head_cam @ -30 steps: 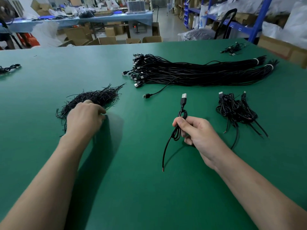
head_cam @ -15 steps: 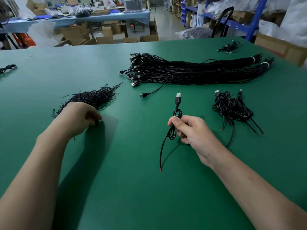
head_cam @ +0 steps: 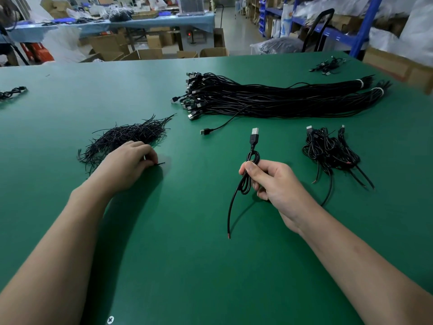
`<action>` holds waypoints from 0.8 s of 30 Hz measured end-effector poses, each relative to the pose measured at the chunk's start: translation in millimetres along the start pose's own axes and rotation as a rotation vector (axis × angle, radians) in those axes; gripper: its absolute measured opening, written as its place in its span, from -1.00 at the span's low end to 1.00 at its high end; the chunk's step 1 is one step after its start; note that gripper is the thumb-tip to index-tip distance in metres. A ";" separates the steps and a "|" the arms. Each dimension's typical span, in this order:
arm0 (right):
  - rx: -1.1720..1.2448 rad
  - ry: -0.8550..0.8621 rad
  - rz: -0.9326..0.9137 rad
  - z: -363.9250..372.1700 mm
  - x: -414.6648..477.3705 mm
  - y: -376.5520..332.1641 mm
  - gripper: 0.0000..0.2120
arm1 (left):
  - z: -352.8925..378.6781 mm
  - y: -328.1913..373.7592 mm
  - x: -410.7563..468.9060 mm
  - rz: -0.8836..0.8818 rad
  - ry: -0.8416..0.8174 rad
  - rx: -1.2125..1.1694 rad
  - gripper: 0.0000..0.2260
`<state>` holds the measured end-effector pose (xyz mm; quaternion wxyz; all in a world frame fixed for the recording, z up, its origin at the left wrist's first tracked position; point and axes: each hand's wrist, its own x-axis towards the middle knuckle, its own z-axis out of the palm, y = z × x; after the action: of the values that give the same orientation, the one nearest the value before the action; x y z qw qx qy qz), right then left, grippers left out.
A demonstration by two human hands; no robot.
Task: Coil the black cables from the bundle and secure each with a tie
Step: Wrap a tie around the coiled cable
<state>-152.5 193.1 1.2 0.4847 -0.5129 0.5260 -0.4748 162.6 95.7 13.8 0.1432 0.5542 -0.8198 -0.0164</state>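
Green matting covers the work surface (head_cam: 187, 266); behind it stand cardboard boxes (head_cam: 150, 52), one blue shelving rack (head_cam: 362, 31) and one blue-covered table (head_cam: 152, 21).

Item count on the surface:

1. Two cable bundles (head_cam: 269, 102) lie side by side at the far centre-right. Each is closed by one white band (head_cam: 360, 83) near its right end, and the plug ends fan out on the left. The number of cables per bundle cannot be told.
2. One loose cable (head_cam: 225, 123) trails out of the bundles toward the near side, with its plug flat on the surface.
3. One heap of black ties (head_cam: 126, 136) lies at the left. The ties are too many and too tangled to count.
4. One heap of finished coils (head_cam: 328, 151) lies at the right, apart from the bundles. Two plugs show at its top; the number of coils cannot be told.
5. One small cable cluster (head_cam: 328, 65) lies at the far right, and one cable (head_cam: 13, 92) lies at the left edge.

Hand state:

- The left hand (head_cam: 126, 166) rests just beside the tie heap, knuckles up, fingers curled. It pinches one tie (head_cam: 159, 163), whose end juts out to the right.
- The right hand (head_cam: 276, 184) grips one coiled cable (head_cam: 251, 160) between thumb and fingers, near the centre of the surface. The USB plug (head_cam: 255, 133) points away from the person. One loose tail hangs from the coil down to the surface, ending in a red tip.
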 end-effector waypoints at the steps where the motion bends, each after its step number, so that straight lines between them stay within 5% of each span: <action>1: -0.001 0.000 -0.002 -0.1 0.1 0.0 -0.75 | 0.2 -1.0 0.2 -0.001 0.002 0.005 -0.93; 11: 0.017 0.003 -0.019 2.0 -0.1 -2.3 -0.74 | 3.8 -6.2 -2.7 -0.026 0.126 0.006 -0.93; 24: 0.009 -0.011 -0.040 2.5 0.0 1.0 -0.74 | 19.7 -10.5 1.5 -0.247 0.448 -0.425 -0.95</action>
<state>-150.1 193.1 0.0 0.4801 -0.5237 0.5111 -0.4838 166.6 87.7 -6.7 0.4295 0.5970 -0.6726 -0.0821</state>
